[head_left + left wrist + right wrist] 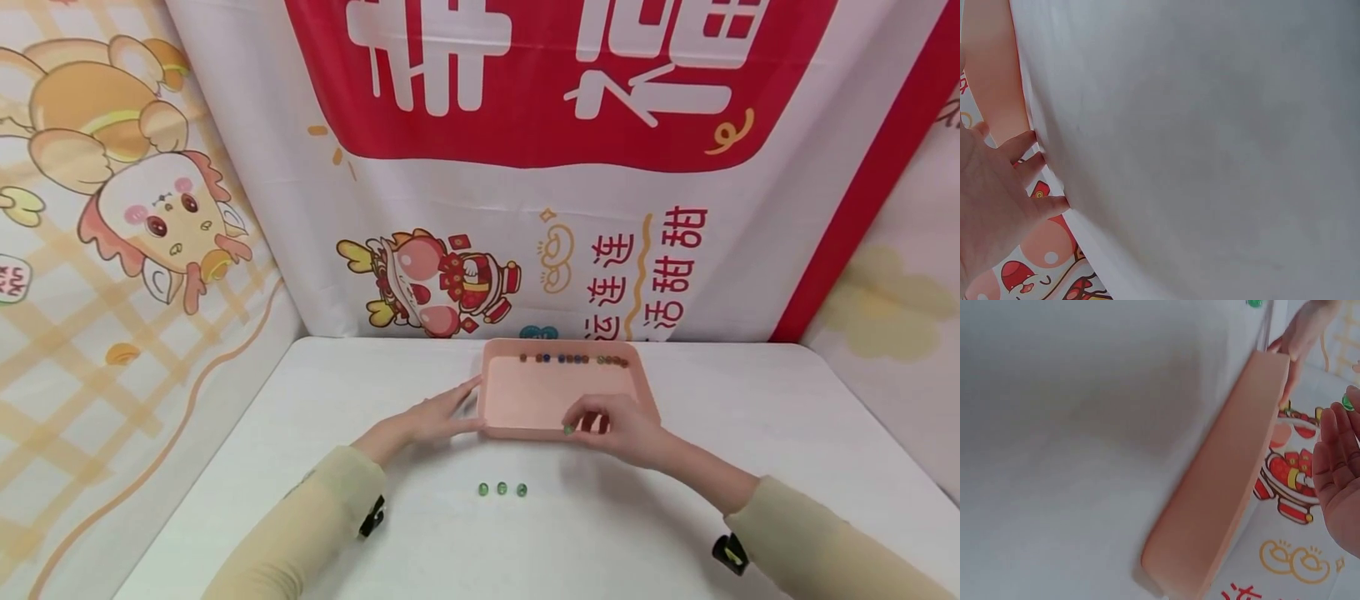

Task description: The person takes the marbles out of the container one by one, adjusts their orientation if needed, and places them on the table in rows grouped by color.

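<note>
Green marble in hand. We find the green marble (567, 431) pinched between the thumb and fingertips of the right hand (618, 425), over the near rim of the pink tray (525, 396); the right-wrist view shows it apart from the tray wall. We judge it light, hard, smooth and apt to slip or roll, and unlikely to break; it is best taken at its widest part, between thumb and forefinger pads. Across the tray, along its far wall, we note a broken line of small brown and blue marbles (577, 359). The tray looks light and fairly stiff, best steadied by its side wall, where the left hand (442, 417) touches it with fingers spread apart. Nearer us, three green marbles (502, 489) lie in a row on the white table (420, 550). Behind stands a printed banner (442, 192).
</note>
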A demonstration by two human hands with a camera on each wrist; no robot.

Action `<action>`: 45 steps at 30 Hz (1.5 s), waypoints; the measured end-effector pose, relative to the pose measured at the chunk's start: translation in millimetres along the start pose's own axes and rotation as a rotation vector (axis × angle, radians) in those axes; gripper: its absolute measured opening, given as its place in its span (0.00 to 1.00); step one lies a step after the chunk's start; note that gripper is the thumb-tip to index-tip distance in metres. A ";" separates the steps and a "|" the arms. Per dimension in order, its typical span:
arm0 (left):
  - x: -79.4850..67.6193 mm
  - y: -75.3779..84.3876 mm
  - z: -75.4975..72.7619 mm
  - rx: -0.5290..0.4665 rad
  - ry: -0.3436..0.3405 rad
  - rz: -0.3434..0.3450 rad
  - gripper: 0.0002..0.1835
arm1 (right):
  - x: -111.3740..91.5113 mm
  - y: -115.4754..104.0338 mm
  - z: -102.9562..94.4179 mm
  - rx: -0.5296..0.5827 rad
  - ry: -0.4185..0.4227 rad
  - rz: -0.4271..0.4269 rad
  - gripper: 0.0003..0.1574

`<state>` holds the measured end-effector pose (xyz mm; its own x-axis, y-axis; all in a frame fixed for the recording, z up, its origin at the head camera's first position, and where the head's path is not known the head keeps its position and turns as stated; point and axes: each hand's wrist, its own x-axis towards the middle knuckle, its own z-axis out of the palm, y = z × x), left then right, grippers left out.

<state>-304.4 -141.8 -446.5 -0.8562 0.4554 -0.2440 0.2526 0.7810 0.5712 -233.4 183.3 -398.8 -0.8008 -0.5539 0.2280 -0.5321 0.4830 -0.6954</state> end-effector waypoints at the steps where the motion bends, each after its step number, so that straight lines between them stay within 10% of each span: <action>1: 0.3 0.1 -0.2 0.002 -0.001 0.001 0.47 | -0.2 -0.3 3.9 -0.001 -0.012 0.001 0.08; 17: 2.5 1.1 -1.9 0.023 -0.002 0.009 0.47 | 4.5 6.2 44.2 0.027 -0.212 0.031 0.08; 45: 2.1 -0.3 -0.8 0.007 -0.016 -0.001 0.48 | 7.7 17.2 65.1 -0.022 -0.305 0.070 0.11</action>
<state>-306.6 -141.4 -446.6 -0.8489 0.4617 -0.2573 0.2549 0.7841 0.5659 -230.7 143.2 -453.4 -0.7181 -0.6949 -0.0377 -0.4866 0.5401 -0.6867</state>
